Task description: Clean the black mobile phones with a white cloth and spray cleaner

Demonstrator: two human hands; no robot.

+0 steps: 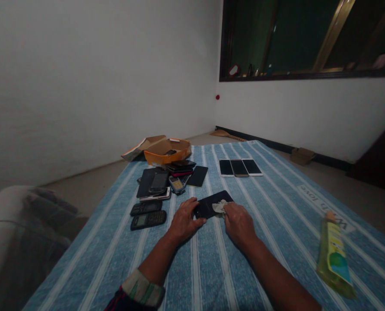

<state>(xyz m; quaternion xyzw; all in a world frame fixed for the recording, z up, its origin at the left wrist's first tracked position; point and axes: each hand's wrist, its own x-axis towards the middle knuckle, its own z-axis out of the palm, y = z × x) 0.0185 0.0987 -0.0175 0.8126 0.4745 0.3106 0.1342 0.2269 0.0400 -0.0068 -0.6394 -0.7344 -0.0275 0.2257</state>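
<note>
A dark smartphone [208, 206] lies at a slant on the blue striped cloth [211, 272], screen side up as far as I can tell. My left hand [185, 219] grips its left end between thumb and fingers. My right hand [239, 221] pinches a crumpled whitish tissue [220, 206], which rests against the right part of the phone's surface. Left of my hands, two keypad phones [148, 220] lie one behind the other. Beyond them sits a pile of several phones [159, 180], some stacked, with a blue-grey keypad phone [177, 184] among them.
An orange open box [168, 160] with its flap folded out stands behind the pile. Three smartphones [239, 168] lie side by side at the far right. A bottle of yellow-green liquid [335, 259] lies near the right edge. A pale covered seat [20, 246] is at the left.
</note>
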